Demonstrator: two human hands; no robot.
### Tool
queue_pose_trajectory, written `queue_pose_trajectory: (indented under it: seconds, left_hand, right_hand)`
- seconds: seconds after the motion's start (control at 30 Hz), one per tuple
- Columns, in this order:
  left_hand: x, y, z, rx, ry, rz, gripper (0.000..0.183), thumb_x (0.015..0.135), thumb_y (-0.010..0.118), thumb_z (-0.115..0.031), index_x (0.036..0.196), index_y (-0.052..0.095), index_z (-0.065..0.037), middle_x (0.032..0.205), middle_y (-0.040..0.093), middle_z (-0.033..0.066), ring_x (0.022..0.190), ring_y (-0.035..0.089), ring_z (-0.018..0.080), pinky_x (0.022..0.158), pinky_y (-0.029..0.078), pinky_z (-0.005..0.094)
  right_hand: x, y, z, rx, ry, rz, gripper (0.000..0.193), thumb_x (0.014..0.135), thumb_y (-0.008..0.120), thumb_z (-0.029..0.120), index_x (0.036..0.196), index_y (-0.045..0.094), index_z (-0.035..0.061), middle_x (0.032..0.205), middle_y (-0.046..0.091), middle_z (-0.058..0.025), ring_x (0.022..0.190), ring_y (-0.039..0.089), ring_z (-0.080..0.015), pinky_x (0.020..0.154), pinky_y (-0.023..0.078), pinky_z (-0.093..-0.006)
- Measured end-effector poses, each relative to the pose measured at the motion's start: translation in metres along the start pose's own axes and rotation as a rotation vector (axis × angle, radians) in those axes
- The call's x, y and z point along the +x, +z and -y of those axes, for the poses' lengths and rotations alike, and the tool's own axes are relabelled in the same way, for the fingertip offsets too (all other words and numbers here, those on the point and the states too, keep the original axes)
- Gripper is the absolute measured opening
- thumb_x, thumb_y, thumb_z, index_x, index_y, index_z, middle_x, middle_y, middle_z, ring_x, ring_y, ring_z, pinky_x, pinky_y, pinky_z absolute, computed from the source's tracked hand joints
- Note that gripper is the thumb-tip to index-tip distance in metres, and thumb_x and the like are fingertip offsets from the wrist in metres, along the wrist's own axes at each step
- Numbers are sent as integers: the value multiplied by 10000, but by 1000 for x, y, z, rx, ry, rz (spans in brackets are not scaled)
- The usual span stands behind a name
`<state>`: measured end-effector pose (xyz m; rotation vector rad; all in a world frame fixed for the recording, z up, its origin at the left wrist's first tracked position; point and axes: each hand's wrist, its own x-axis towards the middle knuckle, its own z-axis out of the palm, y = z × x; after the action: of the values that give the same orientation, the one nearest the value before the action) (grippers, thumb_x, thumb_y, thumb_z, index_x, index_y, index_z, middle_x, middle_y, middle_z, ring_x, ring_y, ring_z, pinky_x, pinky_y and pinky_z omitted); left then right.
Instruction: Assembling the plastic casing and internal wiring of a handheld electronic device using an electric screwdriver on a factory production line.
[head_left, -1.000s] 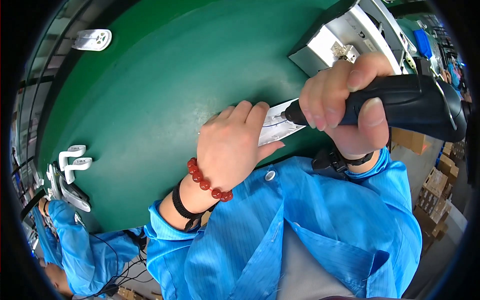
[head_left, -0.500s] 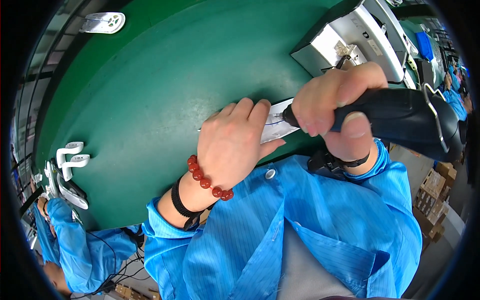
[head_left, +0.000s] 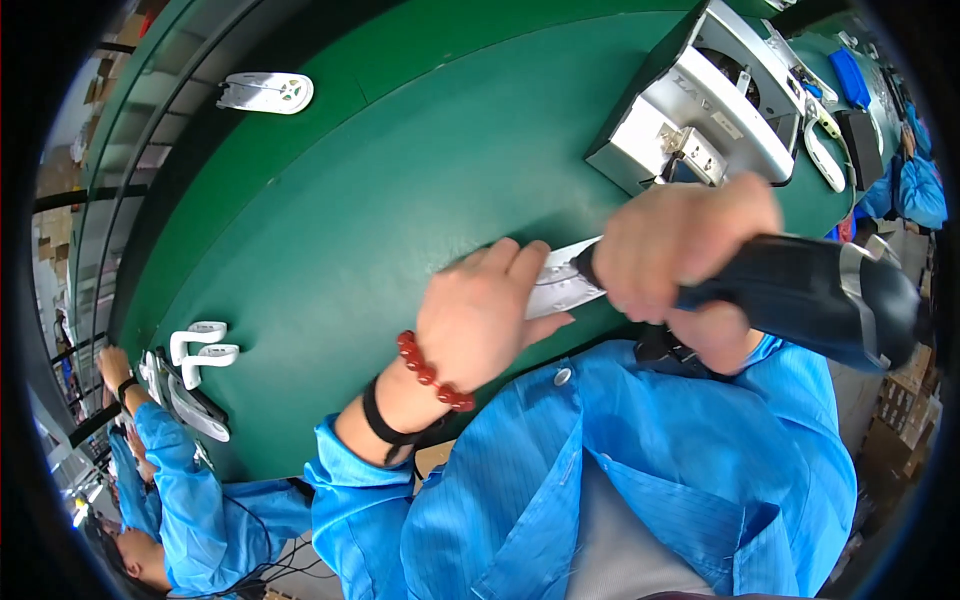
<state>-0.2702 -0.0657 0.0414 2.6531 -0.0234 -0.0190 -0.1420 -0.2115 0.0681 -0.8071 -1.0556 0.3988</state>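
Note:
My left hand (head_left: 475, 310), wearing red beads and a black band, presses over a long white plastic part (head_left: 562, 285) lying on the green bench top, its fingers wrapped over the far edge and the thumb along the near side. Part of the white piece is hidden beneath that hand. My right hand (head_left: 680, 255), blurred by motion, grips a black electric screwdriver (head_left: 800, 300). The tool is tilted nearly flat, its narrow end against the white part's right end. The tip itself is hidden by my fingers.
A silver and black boxy device (head_left: 690, 110) stands at the far right of the green bench (head_left: 400, 190). White curved parts (head_left: 205, 350) lie on the left, and a white shell (head_left: 268, 92) at the far left. A co-worker's blue sleeve (head_left: 185, 460) shows at lower left.
The whole view has shifted, so bench items sit lower and farther right. Both hands stay on the white part and the screwdriver. The co-worker's arm at lower left has moved.

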Motion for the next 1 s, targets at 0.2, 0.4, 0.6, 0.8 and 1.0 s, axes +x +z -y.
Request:
queue_pose_trajectory:
  seconds: [0.2, 0.4, 0.6, 0.8, 1.0]
  left_hand:
    - [89, -63, 89, 308, -97, -312, 556, 739, 783, -340, 1131, 577, -3, 1060, 638, 185, 944, 639, 353, 782, 529, 407]
    - [143, -101, 231, 277, 34, -346, 540, 804, 483, 36, 1322, 512, -111, 1332, 528, 159, 1234, 504, 330, 1039, 407, 371]
    - [94, -114, 253, 1014, -564, 95, 413, 856, 574, -100, 1250, 520, -211, 1309, 542, 22, 1276, 466, 235, 1003, 397, 508]
    - [48, -98, 168, 984, -519, -239, 473, 764, 746, -267, 1180, 541, -171, 1040, 556, 79, 1011, 570, 277, 810, 472, 458]
    - [4, -41, 34, 513, -150, -79, 777, 673, 805, -234, 1342, 456, -48, 992, 528, 120, 912, 544, 289, 760, 444, 394]
  right_hand:
    - [20, -44, 48, -71, -168, -140, 267, 934, 481, 374, 1042, 488, 130, 709, 507, 13, 556, 467, -99, 541, 388, -276]
    - [25, -57, 31, -107, -143, -300, 126, 943, 486, 157, 923, 470, 34, 619, 517, -110, 509, 502, -196, 514, 463, -351]
    - [14, -55, 27, -203, -61, -378, 166, 919, 515, 135, 822, 475, 6, 566, 526, -89, 483, 525, -163, 472, 468, -300]
    - [11, -55, 20, -167, -85, -377, 133, 922, 533, 119, 900, 482, -1, 601, 559, -88, 494, 530, -143, 483, 469, -279]
    - [8, -54, 25, -440, -47, -199, 251, 966, 494, 283, 1043, 440, 50, 657, 472, -57, 539, 477, -150, 505, 424, -298]
